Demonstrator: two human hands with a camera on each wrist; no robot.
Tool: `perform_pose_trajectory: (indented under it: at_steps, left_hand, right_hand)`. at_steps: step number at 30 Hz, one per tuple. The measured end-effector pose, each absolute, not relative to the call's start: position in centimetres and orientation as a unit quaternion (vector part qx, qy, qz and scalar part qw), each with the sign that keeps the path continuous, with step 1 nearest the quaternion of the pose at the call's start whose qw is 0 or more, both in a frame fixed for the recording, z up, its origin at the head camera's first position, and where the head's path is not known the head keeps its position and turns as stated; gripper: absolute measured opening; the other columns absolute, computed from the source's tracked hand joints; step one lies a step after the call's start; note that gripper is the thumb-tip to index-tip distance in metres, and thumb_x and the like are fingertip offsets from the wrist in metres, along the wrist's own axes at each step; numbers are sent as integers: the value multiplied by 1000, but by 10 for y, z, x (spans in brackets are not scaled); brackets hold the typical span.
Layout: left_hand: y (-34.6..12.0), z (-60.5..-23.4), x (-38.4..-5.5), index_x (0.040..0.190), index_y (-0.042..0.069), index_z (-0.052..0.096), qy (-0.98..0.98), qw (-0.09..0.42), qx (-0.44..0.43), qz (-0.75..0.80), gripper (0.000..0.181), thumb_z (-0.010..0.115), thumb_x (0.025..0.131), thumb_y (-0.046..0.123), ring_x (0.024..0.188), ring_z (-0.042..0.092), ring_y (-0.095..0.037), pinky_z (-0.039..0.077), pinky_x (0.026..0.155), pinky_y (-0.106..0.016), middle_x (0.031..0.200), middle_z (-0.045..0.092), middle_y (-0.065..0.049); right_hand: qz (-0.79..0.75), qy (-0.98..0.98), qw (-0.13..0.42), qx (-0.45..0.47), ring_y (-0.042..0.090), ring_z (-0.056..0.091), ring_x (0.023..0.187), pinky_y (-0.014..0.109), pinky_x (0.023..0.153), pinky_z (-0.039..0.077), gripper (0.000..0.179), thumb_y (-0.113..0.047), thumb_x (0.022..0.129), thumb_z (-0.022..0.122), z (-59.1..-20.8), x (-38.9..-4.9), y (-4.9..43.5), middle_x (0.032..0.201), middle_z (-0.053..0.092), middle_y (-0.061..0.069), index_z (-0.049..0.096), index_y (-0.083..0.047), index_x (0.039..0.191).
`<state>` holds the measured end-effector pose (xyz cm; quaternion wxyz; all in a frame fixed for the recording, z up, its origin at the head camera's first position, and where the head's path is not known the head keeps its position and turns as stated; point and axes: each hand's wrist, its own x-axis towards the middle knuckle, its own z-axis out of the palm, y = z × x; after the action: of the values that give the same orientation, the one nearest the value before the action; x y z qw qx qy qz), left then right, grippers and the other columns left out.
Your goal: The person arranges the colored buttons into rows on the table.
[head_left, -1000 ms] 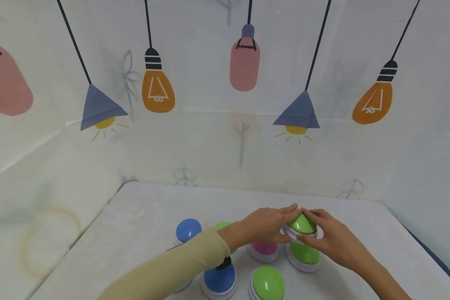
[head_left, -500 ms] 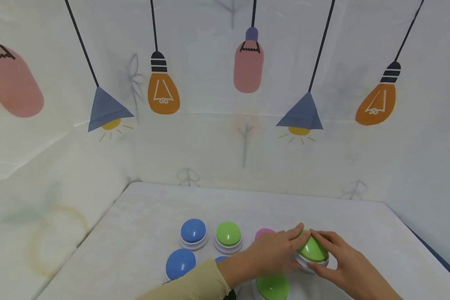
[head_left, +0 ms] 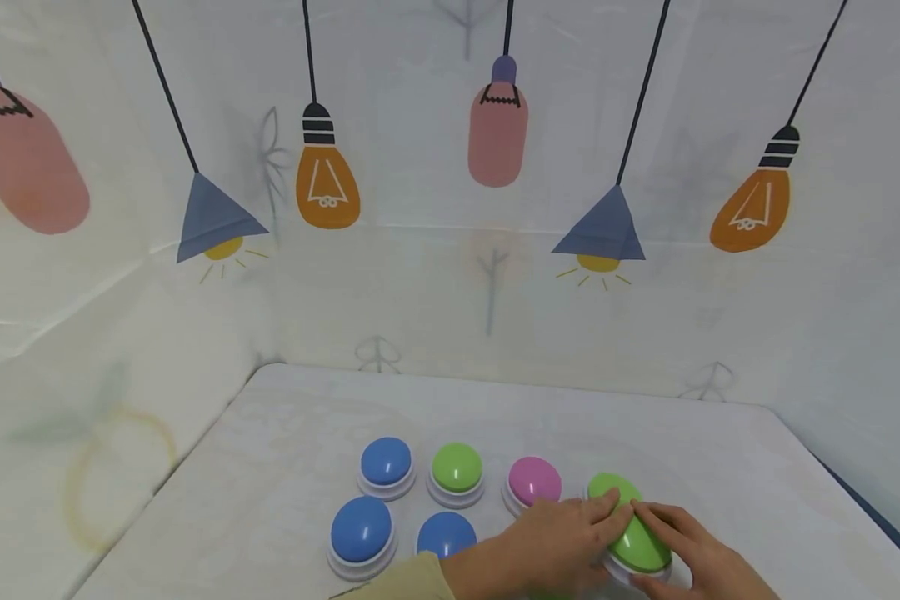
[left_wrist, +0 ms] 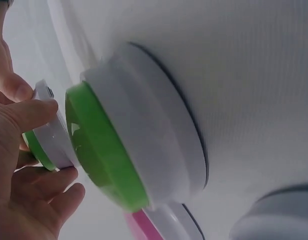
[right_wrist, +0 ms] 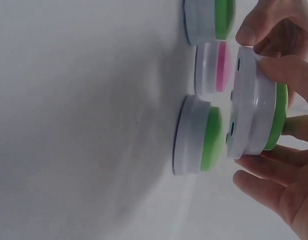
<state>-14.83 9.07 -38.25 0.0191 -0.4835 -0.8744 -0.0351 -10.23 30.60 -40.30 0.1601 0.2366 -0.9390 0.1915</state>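
Both hands hold one dome-topped push button (head_left: 641, 546), green over a white base. Near the right of the group, my left hand (head_left: 555, 542) has its thumb on the white base (left_wrist: 49, 135) and its fingers round the far side. From the other side my right hand (head_left: 708, 554) grips the same base, thumb and fingers at opposite edges. In the right wrist view the held button (right_wrist: 254, 105) is raised off the table, small holes showing in its underside. Just behind it in the head view stands another green button (head_left: 607, 485). A nearer green button (left_wrist: 139, 135) stands close by my left hand.
On the white table (head_left: 195, 517), a blue button (head_left: 386, 461), a green one (head_left: 457, 467) and a pink one (head_left: 534, 481) form a back row. Two more blue buttons (head_left: 361, 530) (head_left: 446, 535) stand in front. A white sheet printed with lamps (head_left: 420, 292) hangs behind.
Both hands have brought the held green button nearer and slightly right, from over the far green button to in front of it. The back-row buttons have come into view from behind my left arm.
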Motion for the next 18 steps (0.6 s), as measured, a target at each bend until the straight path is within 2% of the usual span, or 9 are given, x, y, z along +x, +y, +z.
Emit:
perform_pose_trajectory:
  at_steps: [5,8,11,15,16,18]
  left_hand:
    - [92,-388,-145,148,26,13,-864,-12,-500,-56,78,58,87,45,127,35,1,39,94,-13,151,20,8]
    - [93,-391,-142,148,25,17,-860,-12,-508,-54,76,58,87,45,126,36,1,39,93,-12,151,23,7]
    - [93,-394,-139,148,23,20,-853,10,-520,-38,72,55,89,44,124,39,0,41,89,-11,150,26,4]
    - [94,-398,-137,147,17,26,-840,62,-539,-13,65,52,92,41,119,46,-2,43,86,-11,147,34,-1]
    - [94,-399,-137,146,16,27,-837,74,-542,-6,64,51,93,40,117,48,-2,44,85,-11,146,36,-2]
    - [95,-403,-137,145,15,29,-834,84,-545,0,61,50,94,40,113,51,-3,46,82,-12,144,39,-2]
  right_hand:
    - [173,-946,119,248,-9,48,83,18,55,45,72,-42,75,73,-416,-103,318,121,42,-12,44,-20,138]
    - [170,-939,99,282,-8,49,91,17,56,45,75,-35,77,72,-424,-102,327,126,32,-22,36,-25,142]
    - [167,-928,89,321,-6,48,99,17,59,45,82,-29,77,72,-431,-103,336,129,26,-26,27,-28,146]
    - [174,-917,93,346,-7,47,101,16,62,46,87,-27,77,72,-441,-107,341,129,32,-21,20,-34,147]
    - [176,-911,105,357,-6,47,102,15,62,45,88,-24,76,73,-444,-107,342,128,33,-19,20,-32,147]
    - [182,-907,107,365,-7,46,102,15,62,45,90,-21,77,73,-448,-108,341,129,31,-21,18,-33,147]
